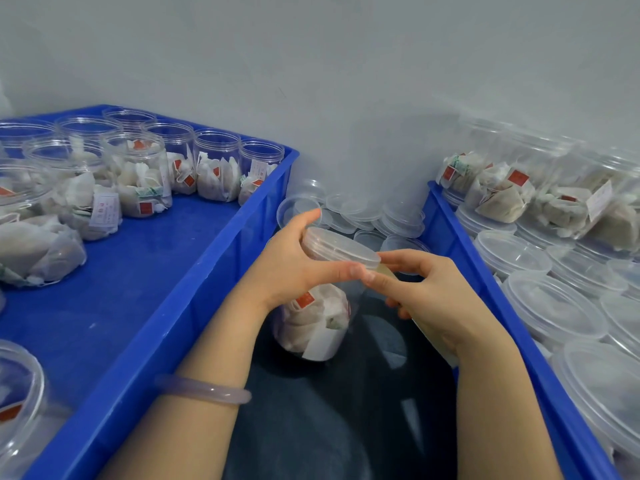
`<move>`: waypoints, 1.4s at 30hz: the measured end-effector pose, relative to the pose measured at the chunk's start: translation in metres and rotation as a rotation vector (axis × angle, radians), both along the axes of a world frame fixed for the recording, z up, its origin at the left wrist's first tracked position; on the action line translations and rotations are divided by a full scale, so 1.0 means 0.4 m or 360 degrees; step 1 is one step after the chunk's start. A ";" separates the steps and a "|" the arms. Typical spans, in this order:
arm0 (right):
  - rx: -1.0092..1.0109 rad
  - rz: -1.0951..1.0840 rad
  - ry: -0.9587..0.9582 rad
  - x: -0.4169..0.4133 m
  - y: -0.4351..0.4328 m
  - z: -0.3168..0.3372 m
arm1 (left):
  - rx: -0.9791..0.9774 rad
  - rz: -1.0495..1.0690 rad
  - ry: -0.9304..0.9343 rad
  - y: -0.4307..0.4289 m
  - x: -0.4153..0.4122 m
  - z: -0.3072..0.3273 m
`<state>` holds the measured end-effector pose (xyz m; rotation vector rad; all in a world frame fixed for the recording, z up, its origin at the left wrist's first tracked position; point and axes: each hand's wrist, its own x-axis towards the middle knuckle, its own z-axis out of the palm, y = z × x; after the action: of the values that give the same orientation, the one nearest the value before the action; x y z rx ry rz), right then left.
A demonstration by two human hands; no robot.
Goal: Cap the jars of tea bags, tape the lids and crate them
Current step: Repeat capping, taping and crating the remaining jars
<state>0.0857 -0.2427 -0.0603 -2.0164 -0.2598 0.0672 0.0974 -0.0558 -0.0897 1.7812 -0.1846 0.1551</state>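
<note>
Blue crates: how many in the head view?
2. Left crate holds open jars along its far wall; right crate is packed with lidded jars. More may sit out of frame.

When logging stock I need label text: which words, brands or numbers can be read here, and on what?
No text is legible.
Paper label, jar in left crate: print blurred.
Red tag, held jar: too small.
Slanted label, jar in right crate: blurred.
</note>
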 end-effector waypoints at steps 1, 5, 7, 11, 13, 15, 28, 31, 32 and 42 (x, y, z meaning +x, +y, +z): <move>-0.0021 -0.0020 -0.0035 0.003 0.002 -0.001 | 0.0051 0.0040 -0.0036 0.001 -0.002 0.000; -0.0102 0.0074 -0.0155 -0.001 0.007 0.008 | 0.0143 0.0091 -0.0109 -0.005 -0.007 -0.006; -0.0098 0.0180 -0.0138 -0.008 0.001 0.011 | -0.0005 0.0090 -0.0069 -0.004 -0.004 -0.013; 0.0000 0.0099 -0.0166 -0.015 -0.015 0.019 | -0.0303 -0.0109 0.0022 -0.001 -0.006 -0.018; 0.0026 0.0040 -0.0193 -0.015 -0.018 0.022 | -0.0370 -0.0246 0.0021 -0.006 -0.009 -0.015; 0.0011 0.0049 -0.0181 -0.012 -0.021 0.022 | -0.0430 -0.0342 0.0028 -0.006 -0.010 -0.015; 0.0262 0.0143 0.0106 -0.018 0.013 -0.006 | 0.0644 -0.0035 0.0039 0.014 -0.056 0.102; 0.0223 0.0245 0.0121 -0.023 0.023 0.000 | 0.1299 0.0007 0.0117 -0.018 -0.072 0.131; 0.0187 0.0284 0.0114 -0.025 0.026 0.003 | 0.1553 0.0049 0.0151 -0.039 -0.074 0.136; -0.0235 0.0255 0.0054 -0.016 0.020 -0.008 | 0.1465 0.0166 0.0202 -0.056 -0.015 0.125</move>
<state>0.0791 -0.2347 -0.0636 -2.1355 -0.4045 0.2273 0.0916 -0.0781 -0.0399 2.7105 -0.0686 0.0237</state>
